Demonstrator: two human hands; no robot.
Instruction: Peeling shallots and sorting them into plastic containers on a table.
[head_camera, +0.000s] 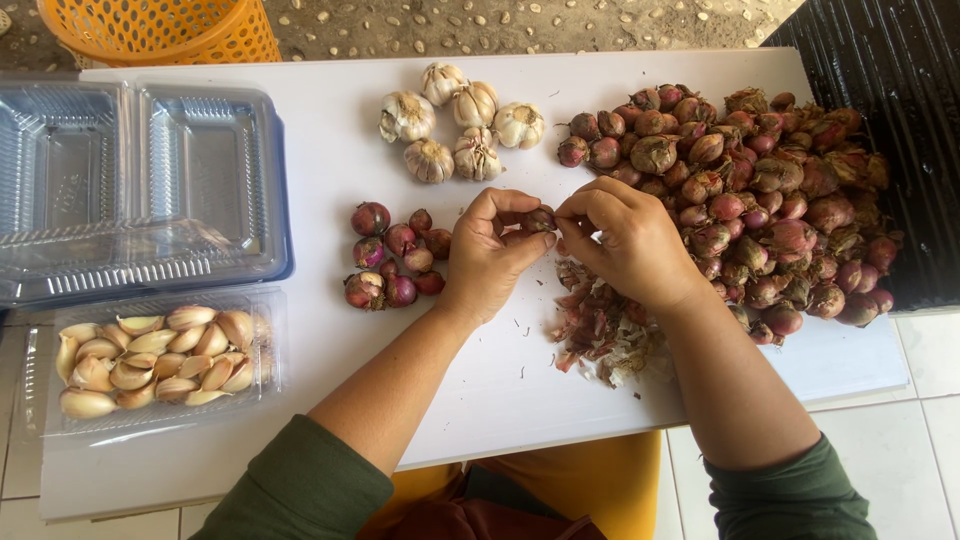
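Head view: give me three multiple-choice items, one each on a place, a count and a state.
1. Where do the garlic bulbs lie?
A. far edge of the white board
B. inside the orange basket
C. under the big shallot heap

2. How many garlic bulbs?
A. two
B. six
C. ten

3. What holds the shallot?
A. left hand alone
B. neither hand
C. both, with right hand

Answers: 1 A, they sit on the board near the basket side. 2 B, six white bulbs cluster there. 3 C, both grips' fingertips meet on it.
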